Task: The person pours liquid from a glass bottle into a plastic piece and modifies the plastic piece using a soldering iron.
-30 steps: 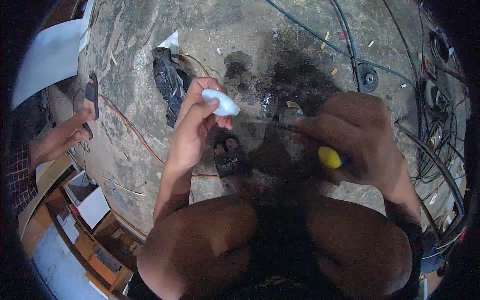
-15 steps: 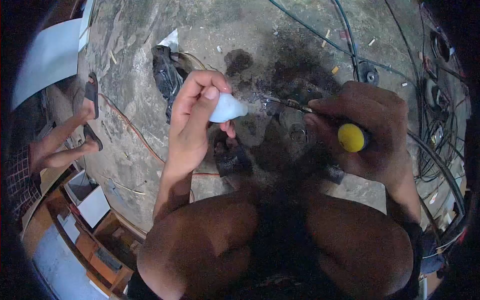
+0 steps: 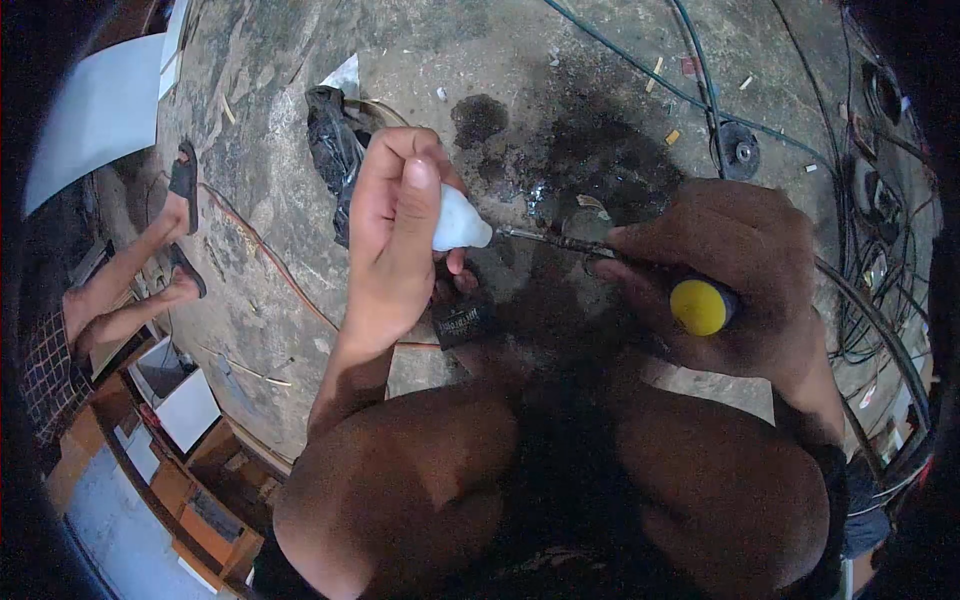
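Note:
My left hand (image 3: 400, 235) is closed around a white, frosted light bulb (image 3: 458, 220), thumb along its top. The bulb's narrow neck points right and slightly down, and no metal cap shows on it. In my right hand (image 3: 725, 270) is a screwdriver (image 3: 555, 239) with a thin, dark shaft and a yellow handle end. Its silvery tip points left, close to the mouth of the neck; whether they touch I cannot tell. My fingers hide most of the handle and the bulb's rounded end.
Shiny fragments (image 3: 536, 195) lie on the stained concrete floor beyond my hands. A black plastic bag (image 3: 328, 140) is at left. Cables (image 3: 880, 300) and a dark disc (image 3: 739, 150) lie at right. Another person's legs (image 3: 130, 265) and a wooden cabinet (image 3: 185, 510) are at far left.
The screwdriver has moved left and a little down, bringing its tip close to the bulb's neck. My left hand has tilted the bulb so its neck dips slightly.

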Tool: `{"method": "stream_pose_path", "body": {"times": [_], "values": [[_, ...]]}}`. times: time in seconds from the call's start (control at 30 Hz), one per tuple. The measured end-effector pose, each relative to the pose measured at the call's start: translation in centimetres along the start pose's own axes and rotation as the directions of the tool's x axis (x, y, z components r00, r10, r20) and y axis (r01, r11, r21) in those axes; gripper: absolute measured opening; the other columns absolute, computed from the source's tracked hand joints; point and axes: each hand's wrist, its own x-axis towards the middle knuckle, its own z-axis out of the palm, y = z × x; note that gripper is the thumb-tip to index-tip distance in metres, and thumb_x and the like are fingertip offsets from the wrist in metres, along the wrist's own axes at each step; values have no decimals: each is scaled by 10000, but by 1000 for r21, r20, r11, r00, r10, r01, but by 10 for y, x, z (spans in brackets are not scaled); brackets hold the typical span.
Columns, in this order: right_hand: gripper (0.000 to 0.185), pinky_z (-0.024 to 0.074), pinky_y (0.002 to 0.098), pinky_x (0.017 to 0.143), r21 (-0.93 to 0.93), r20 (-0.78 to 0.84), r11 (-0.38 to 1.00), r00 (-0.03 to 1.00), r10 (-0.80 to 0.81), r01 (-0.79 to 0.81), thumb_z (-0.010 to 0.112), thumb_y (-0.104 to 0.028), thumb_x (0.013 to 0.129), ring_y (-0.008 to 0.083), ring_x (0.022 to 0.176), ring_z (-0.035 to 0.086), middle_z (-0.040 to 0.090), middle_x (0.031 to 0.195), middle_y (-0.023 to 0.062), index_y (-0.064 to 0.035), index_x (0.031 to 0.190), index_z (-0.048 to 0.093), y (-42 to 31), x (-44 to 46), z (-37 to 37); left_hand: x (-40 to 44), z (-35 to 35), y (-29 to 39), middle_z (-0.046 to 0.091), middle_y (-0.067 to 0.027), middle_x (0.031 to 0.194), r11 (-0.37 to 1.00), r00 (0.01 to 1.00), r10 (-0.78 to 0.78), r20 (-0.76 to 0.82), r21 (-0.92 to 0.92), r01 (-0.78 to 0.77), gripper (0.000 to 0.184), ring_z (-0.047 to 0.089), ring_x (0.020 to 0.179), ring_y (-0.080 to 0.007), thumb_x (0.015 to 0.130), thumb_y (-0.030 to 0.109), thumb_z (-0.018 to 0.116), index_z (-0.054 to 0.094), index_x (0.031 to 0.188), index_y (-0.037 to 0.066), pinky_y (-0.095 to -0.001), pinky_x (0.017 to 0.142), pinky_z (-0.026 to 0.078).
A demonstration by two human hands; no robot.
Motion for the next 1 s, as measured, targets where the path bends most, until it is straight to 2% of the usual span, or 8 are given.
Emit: {"method": "stream_pose_path", "body": {"times": [0.23, 0.33, 0.43, 0.57, 0.63, 0.73, 0.83, 1.0], "values": [[204, 426, 315, 493, 33, 14, 999, 1000, 10, -10, 794, -86, 678, 227, 545, 593, 611, 641, 63, -60, 861, 709, -1, 0, 4, -2, -2, 4, 603, -19, 779, 998, 997, -41, 70, 40, 38, 376, 515, 573, -63, 1041, 331, 433, 611, 889, 37, -210, 518, 403], [199, 421, 341, 491, 62, 57, 998, 998, -6, 2, 771, -72, 686, 251, 554, 585, 591, 645, 65, -52, 865, 686, 0, 2, 13, -6, 10, 7, 612, -35, 755, 977, 990, 93, 105, 181, -111, 371, 561, 602, -107, 1041, 292, 439, 606, 854, 18, -262, 541, 429], [194, 464, 404, 523, 63, 135, 998, 991, 18, -27, 726, -135, 711, 292, 612, 601, 580, 688, 77, -59, 865, 634, -2, 1, 27, -3, 20, 6, 575, -33, 720, 878, 976, 188, 110, 425, -218, 435, 516, 589, -110, 1039, 337, 397, 588, 803, 26, -267, 543, 406], [202, 494, 444, 561, 82, 120, 991, 989, 91, -101, 695, -165, 735, 317, 654, 609, 582, 721, 94, -52, 878, 608, -7, 0, 38, 3, 21, 14, 569, -69, 668, 809, 957, 260, 126, 513, -287, 351, 538, 569, -168, 1018, 236, 444, 584, 788, 11, -305, 537, 414], [199, 484, 417, 567, 45, 72, 984, 983, 170, -173, 723, -62, 710, 312, 648, 618, 596, 705, 118, -26, 884, 632, -11, -1, 45, 6, 20, 21, 556, -122, 654, 763, 968, 214, 132, 596, -249, 229, 572, 557, -265, 984, 136, 520, 581, 812, -3, -358, 540, 438], [231, 497, 385, 605, 131, 52, 935, 944, 325, -329, 737, -7, 715, 292, 701, 649, 632, 739, 141, -7, 930, 651, -12, 1, 48, 18, 16, 10, 536, -123, 621, 599, 918, 356, 177, 711, -369, 297, 562, 539, -252, 1001, 167, 495, 575, 771, -3, -356, 528, 431], [261, 510, 360, 641, 236, 19, 898, 925, 378, -372, 731, -1, 739, 269, 742, 673, 661, 786, 150, 4, 988, 653, -9, 0, 51, 20, 18, -9, 555, -16, 613, 833, 953, 299, -54, 503, -232, 452, 501, 548, -93, 1029, 326, 445, 578, 707, 38, -266, 515, 381], [274, 508, 355, 599, 245, -27, 952, 981, 194, -182, 769, -48, 750, 261, 687, 660, 659, 777, 124, -6, 995, 653, 1, 6, 44, 24, 22, -1, 538, -15, 593, 947, 985, 152, -86, 297, -120, 478, 478, 534, -106, 1023, 350, 456, 573, 682, 36, -264, 520, 368]]}}
